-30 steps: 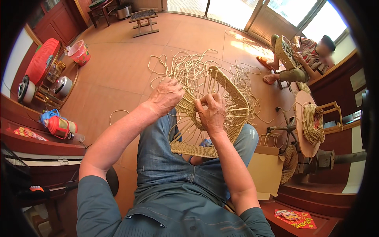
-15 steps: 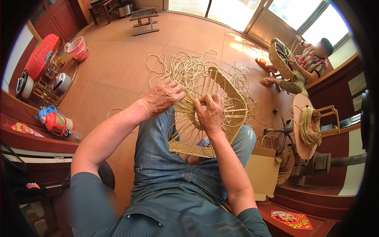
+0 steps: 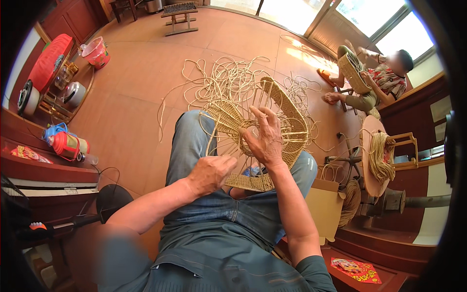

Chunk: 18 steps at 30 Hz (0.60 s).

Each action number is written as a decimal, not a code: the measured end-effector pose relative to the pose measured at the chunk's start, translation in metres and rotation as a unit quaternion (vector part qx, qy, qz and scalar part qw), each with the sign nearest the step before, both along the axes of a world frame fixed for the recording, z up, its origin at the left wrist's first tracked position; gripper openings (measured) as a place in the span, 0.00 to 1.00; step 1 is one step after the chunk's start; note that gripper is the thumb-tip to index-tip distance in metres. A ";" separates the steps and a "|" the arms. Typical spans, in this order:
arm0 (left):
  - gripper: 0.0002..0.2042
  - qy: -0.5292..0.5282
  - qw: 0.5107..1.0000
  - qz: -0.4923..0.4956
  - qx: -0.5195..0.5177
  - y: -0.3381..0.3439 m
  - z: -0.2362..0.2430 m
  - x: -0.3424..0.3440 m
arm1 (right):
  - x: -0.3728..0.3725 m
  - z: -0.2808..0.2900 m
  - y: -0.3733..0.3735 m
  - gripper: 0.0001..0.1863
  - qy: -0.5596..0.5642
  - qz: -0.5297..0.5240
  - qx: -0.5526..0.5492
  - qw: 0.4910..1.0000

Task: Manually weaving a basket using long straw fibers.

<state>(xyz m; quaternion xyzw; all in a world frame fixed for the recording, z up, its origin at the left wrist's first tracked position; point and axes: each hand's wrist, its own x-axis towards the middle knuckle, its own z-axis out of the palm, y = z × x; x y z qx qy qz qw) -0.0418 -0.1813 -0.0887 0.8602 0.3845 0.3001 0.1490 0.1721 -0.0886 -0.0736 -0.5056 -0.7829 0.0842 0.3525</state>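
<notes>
A round straw-coloured woven piece (image 3: 288,114), partly filled in, rests across my lap. Bare spokes cross its gaps and a small woven ring sits at its middle. My left hand (image 3: 212,174) is closed at the near left of the piece, fingers pinched on a strand of cord (image 3: 209,146) that curves down from the woven panel (image 3: 224,111). Over the middle is my right hand (image 3: 265,138), its thumb by the ring and its fingers raised apart. The hand hides part of the spokes behind it.
Loose cord (image 3: 224,78) lies tangled on the floor beyond the piece. A cardboard box (image 3: 321,211) stands by my right leg, near a round board (image 3: 370,160) with a cord coil (image 3: 382,155). Another person (image 3: 384,80) sits far right holding a similar woven piece (image 3: 353,73).
My left hand has come down and nearer, from the far left of the woven piece to its near left. My right hand stays near the middle, with its fingers now more spread.
</notes>
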 end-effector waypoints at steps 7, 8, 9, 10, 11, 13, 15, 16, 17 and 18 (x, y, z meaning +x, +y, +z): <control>0.04 0.105 0.991 0.081 -0.028 0.018 0.030 -0.052 | -0.010 0.004 0.000 0.40 -0.035 -0.034 -0.036 0.998; 0.05 0.081 0.991 0.110 0.000 0.026 0.028 -0.057 | -0.012 0.002 0.001 0.39 -0.044 -0.046 -0.042 0.997; 0.05 0.062 0.990 0.126 0.014 0.034 0.032 -0.060 | -0.013 0.000 0.001 0.38 -0.053 -0.058 -0.047 0.996; 0.05 0.042 0.989 0.142 0.028 0.043 0.035 -0.063 | -0.013 0.001 0.002 0.38 -0.053 -0.058 -0.047 0.996; 0.04 0.035 0.985 0.166 0.031 0.053 0.034 -0.065 | -0.013 0.002 0.002 0.37 -0.048 -0.056 -0.055 0.996; 0.04 0.029 0.983 0.176 0.046 0.070 0.037 -0.062 | -0.013 0.004 0.002 0.35 -0.043 -0.053 -0.061 0.996; 0.04 0.042 0.978 0.195 0.066 0.084 0.036 -0.057 | -0.014 0.004 0.001 0.32 -0.045 -0.064 -0.044 0.996; 0.04 0.042 0.978 0.195 0.066 0.090 0.031 -0.055 | -0.014 0.002 0.001 0.32 -0.045 -0.064 -0.044 0.996; 0.05 0.047 0.974 0.211 0.074 0.095 0.028 -0.053 | -0.015 0.000 0.002 0.31 -0.046 -0.068 -0.024 0.996; 0.05 0.054 0.969 0.227 0.081 0.098 0.025 -0.052 | -0.015 -0.002 0.002 0.30 -0.046 -0.071 -0.005 0.996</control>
